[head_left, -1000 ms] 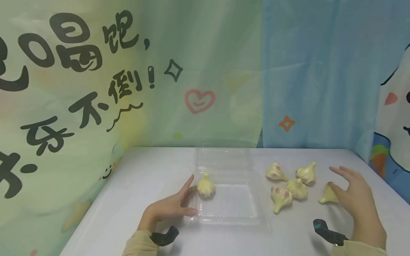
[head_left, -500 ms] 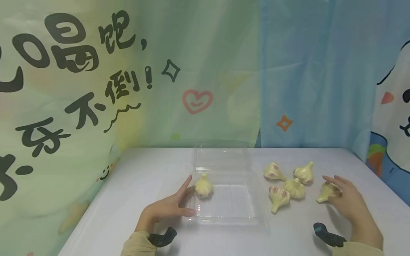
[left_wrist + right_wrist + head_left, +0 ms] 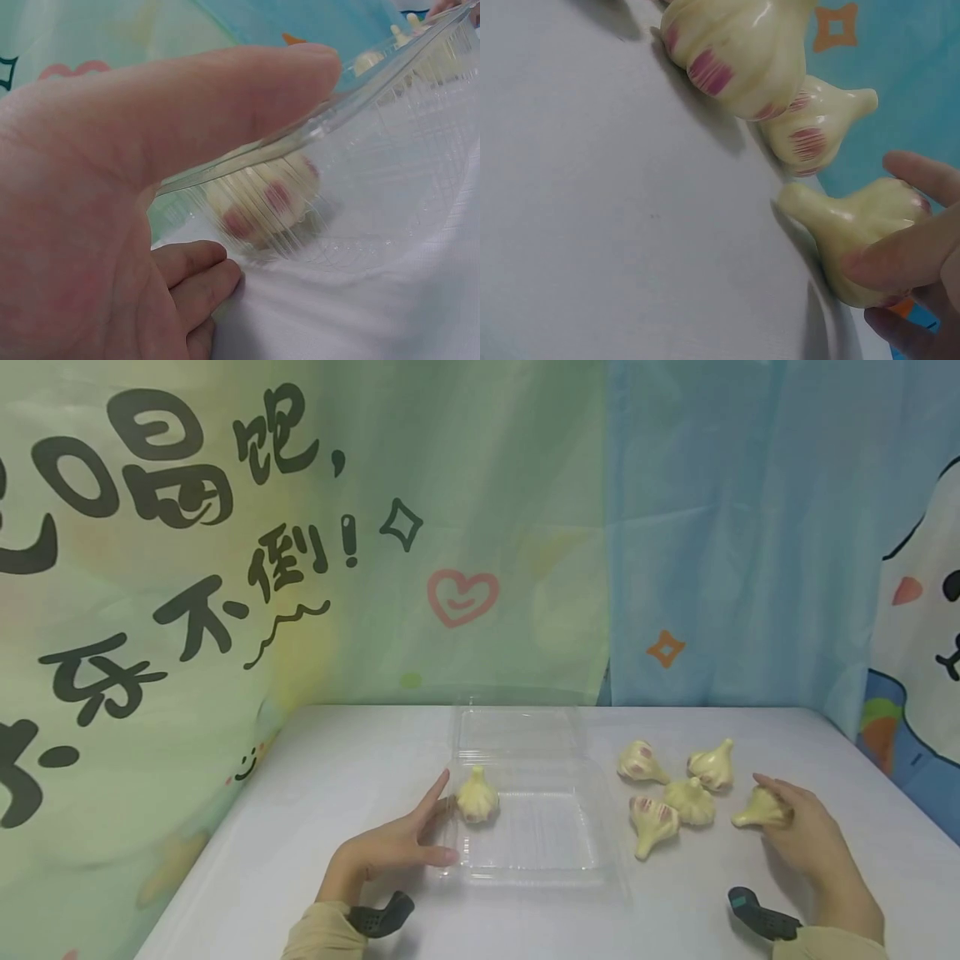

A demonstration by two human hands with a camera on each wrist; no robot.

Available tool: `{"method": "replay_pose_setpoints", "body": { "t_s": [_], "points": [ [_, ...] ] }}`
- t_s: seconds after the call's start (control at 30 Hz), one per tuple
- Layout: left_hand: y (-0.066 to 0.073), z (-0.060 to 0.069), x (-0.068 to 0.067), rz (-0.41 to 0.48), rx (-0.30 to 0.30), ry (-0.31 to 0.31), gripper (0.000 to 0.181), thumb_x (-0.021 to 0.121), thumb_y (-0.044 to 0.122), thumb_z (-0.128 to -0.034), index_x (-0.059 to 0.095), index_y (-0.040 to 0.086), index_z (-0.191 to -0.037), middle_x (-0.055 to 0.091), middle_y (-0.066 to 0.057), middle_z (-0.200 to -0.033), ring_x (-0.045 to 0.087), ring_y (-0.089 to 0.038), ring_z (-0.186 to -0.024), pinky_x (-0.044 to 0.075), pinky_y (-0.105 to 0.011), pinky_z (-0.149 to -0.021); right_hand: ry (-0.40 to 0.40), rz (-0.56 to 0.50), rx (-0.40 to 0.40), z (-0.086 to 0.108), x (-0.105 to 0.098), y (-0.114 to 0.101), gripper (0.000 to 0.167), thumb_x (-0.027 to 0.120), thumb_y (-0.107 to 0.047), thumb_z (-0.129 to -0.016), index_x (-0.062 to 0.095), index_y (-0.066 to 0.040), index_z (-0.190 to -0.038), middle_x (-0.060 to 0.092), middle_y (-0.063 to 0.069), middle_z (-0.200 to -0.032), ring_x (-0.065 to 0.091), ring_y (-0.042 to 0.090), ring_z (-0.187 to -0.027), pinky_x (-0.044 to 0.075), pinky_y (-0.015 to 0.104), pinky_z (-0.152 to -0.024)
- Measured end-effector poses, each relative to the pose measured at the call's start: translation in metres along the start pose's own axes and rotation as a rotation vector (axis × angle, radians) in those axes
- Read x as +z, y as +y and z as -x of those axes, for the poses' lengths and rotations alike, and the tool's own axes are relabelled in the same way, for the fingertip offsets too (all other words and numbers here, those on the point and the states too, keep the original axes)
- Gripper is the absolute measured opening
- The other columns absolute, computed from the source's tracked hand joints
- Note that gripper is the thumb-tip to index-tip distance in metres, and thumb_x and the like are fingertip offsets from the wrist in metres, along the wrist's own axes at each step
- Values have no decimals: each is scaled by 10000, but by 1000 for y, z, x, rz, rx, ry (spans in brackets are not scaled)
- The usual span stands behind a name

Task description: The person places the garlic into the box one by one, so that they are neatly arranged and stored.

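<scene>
My right hand (image 3: 804,831) grips a garlic bulb (image 3: 763,808) at the right of the table, its stem pointing left. In the right wrist view the thumb lies along this bulb (image 3: 859,238), with fingers around its far side. My left hand (image 3: 397,842) rests at the left edge of a clear plastic box (image 3: 547,835). The left wrist view shows its straight thumb on the box rim (image 3: 337,112) and its other fingers low outside the wall. One garlic bulb (image 3: 477,796) stands inside the box at the left, seen through the wall in the left wrist view.
Several garlic bulbs (image 3: 692,802) lie in a loose group between the box and my right hand. The box's lid (image 3: 517,732) is folded back behind it. A printed curtain (image 3: 525,527) hangs behind the white table (image 3: 247,893).
My right hand has come down and left onto the garlic bulb and taken hold of it. That bulb has shifted slightly left. My left hand stays at the box.
</scene>
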State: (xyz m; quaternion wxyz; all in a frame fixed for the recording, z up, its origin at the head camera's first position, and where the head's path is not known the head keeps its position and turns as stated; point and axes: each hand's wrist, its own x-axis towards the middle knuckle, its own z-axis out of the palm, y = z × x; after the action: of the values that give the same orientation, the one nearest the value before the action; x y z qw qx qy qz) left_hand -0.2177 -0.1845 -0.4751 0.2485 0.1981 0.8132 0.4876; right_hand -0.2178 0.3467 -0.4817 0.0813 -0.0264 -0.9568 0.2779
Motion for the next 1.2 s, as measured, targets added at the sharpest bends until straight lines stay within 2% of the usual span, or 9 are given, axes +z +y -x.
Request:
{"method": "replay_pose_setpoints", "body": {
  "t_s": [0.13, 0.37, 0.5, 0.63, 0.8, 0.9, 1.2],
  "points": [
    [0, -1, 0, -1, -7, 3, 1095, 728, 396, -813, -131, 411, -1491, 145, -135, -1594, 99, -289, -1479, 101, -534, -1178, -2, 7, 23, -1, 0, -1, 760, 586, 90, -734, 306, 35, -1438, 298, 431, -1337, 273, 629, -1204, 223, 736, -957],
    [1, -1, 0, 9, -4, 1, 1116, 735, 387, -808, -139, 366, -1503, 140, -144, -1593, 91, -293, -1479, 96, -539, -1177, -9, 25, 138, -2, 1, -3, 805, 642, 14, -741, 283, -9, -1461, 293, 433, -1337, 280, 632, -1194, 242, 747, -937],
    [1, 0, 0, 15, -1, -1, 1122, 738, 391, -803, -139, 369, -1502, 136, -142, -1594, 89, -293, -1480, 92, -539, -1178, -22, 35, 149, -3, -1, -1, 824, 670, -34, -745, 274, -22, -1467, 298, 433, -1345, 301, 635, -1181, 279, 744, -911],
    [2, 0, 0, 13, -3, -2, 1114, 736, 388, -807, -138, 385, -1498, 134, -141, -1595, 86, -295, -1480, 94, -538, -1178, -55, 8, 180, -3, -4, 1, 829, 703, -170, -794, 256, -29, -1478, 298, 426, -1368, 353, 615, -1160, 342, 718, -873],
    [2, 0, 0, -5, -7, 0, 1113, 733, 417, -801, -138, 398, -1494, 135, -146, -1593, 87, -302, -1479, 100, -540, -1176, -98, -52, 291, -5, -7, -3, 899, 715, -349, -815, 214, -37, -1493, 252, 396, -1430, 335, 591, -1212, 350, 696, -918],
    [2, 0, 0, 0, -4, -1, 1120, 736, 422, -796, -137, 389, -1497, 135, -148, -1593, 85, -303, -1479, 99, -538, -1177, -97, -75, 305, -4, -7, -5, 928, 717, -406, -810, 210, -21, -1486, 239, 385, -1444, 331, 587, -1218, 356, 685, -923],
    [3, 0, 0, 13, 1, -6, 1121, 735, 407, -801, -140, 373, -1500, 135, -157, -1591, 83, -308, -1478, 95, -535, -1178, -54, -133, 268, 1, -13, -13, 971, 648, -554, -821, 198, 47, -1436, 252, 380, -1429, 336, 558, -1209, 360, 651, -890]
  ]
}}
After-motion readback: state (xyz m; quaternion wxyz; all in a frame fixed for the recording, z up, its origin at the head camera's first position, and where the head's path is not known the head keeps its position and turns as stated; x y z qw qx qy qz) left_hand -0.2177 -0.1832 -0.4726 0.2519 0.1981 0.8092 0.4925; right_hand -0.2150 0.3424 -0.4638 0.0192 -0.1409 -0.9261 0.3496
